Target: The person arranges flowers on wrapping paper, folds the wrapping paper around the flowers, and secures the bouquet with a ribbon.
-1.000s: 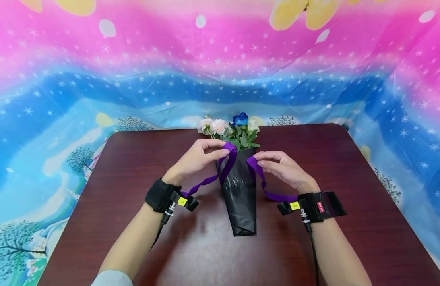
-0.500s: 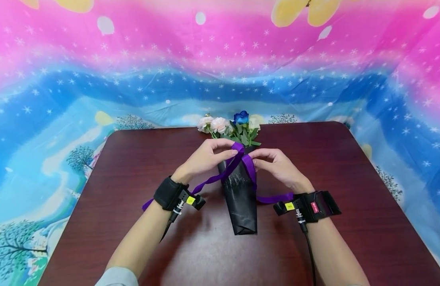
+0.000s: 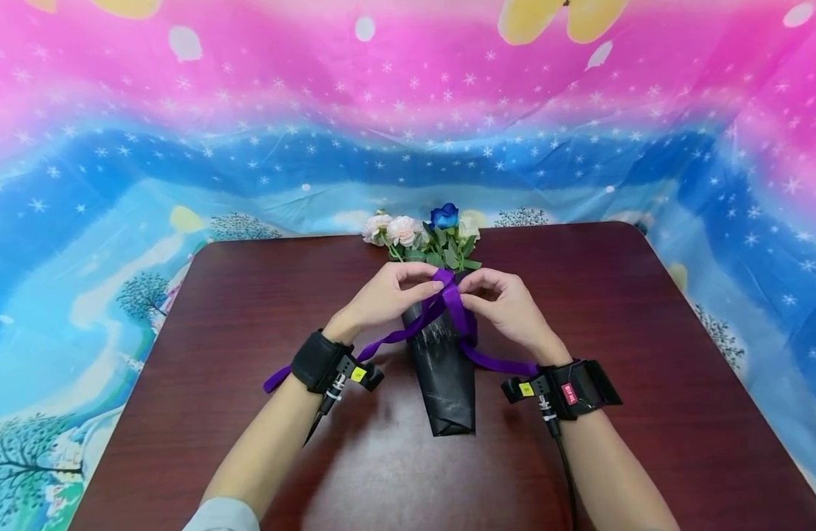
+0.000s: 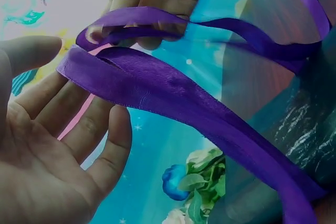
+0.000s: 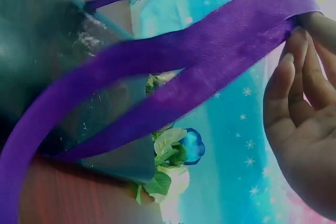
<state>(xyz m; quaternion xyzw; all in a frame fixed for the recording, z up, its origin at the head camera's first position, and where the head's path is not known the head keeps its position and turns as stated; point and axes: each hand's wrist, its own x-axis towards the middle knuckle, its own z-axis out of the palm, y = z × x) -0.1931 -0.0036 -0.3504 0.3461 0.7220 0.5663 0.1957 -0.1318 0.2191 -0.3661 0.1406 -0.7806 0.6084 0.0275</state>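
A bouquet in black wrapping (image 3: 443, 391) lies on the table, blooms toward the far edge: a blue rose (image 3: 444, 215), pale pink flowers (image 3: 402, 231) and a whitish one. Purple ribbon (image 3: 458, 313) passes round the wrapping. Above it my left hand (image 3: 384, 295) pinches one ribbon loop between thumb and fingers, as the loop (image 4: 142, 85) shows in the left wrist view. My right hand (image 3: 510, 306) pinches a second loop (image 5: 236, 30). In the head view the loops overlap, the right one in front, fingertips close together. Ribbon tails run out beneath both wrists.
The dark red-brown table (image 3: 248, 295) extends round the bouquet. A pink and blue printed cloth (image 3: 315, 162) hangs behind and at the sides. Each wrist wears a black camera strap (image 3: 318, 361), with a cable trailing down toward the near side.
My hands have come together, left moving right and right moving left, each with its ribbon loop. The loops, apart before, now cross. A ribbon tail now shows beyond my left wrist.
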